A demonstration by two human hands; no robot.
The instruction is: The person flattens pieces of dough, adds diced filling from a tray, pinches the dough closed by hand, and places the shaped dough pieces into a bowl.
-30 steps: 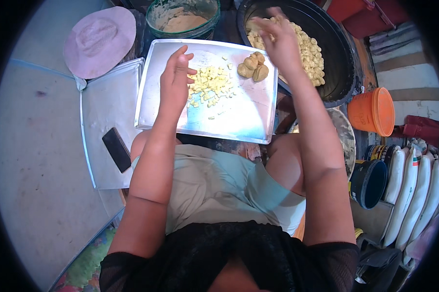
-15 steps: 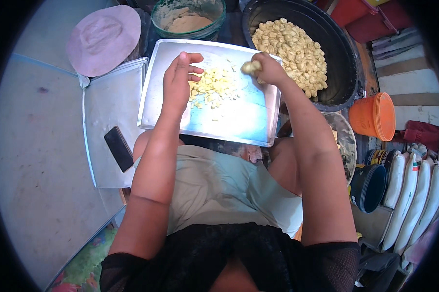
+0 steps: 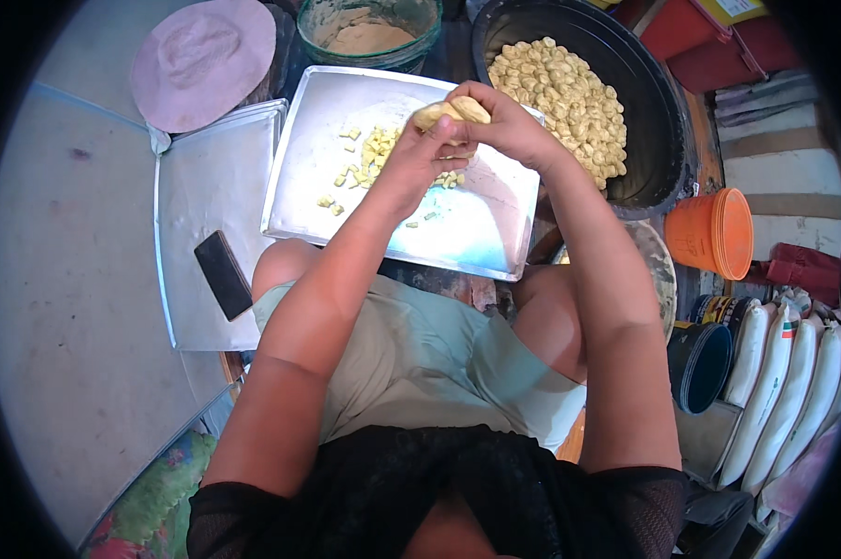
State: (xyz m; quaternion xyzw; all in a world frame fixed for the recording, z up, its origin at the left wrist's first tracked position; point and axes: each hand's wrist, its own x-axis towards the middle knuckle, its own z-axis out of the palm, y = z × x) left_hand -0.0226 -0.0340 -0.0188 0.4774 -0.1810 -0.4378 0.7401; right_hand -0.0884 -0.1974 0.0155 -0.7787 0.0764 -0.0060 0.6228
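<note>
"Tan dough lumps (image 3: 472,109), where are they?"
"Up above the metal tray (image 3: 320,116), gripped between the left hand (image 3: 419,160) and right hand (image 3: 509,126), fingers curled around them."
"And the yellow cubes (image 3: 376,147)?"
"Loose on the tray, partly hidden by those hands."

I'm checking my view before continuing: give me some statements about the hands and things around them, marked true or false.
1. Yellow cubes lie on the tray. True.
2. Both hands are empty. False: the left hand and right hand hold lumps between them.
3. The phone lies left of the cubes. True.
4. The black container is an upside-down lid. False: it is an upright tub holding many pale pieces.
5. The orange bucket stands right of the tray. True.
6. The headwear rests on the cubes. False: the hat lies left of the tray.
</note>
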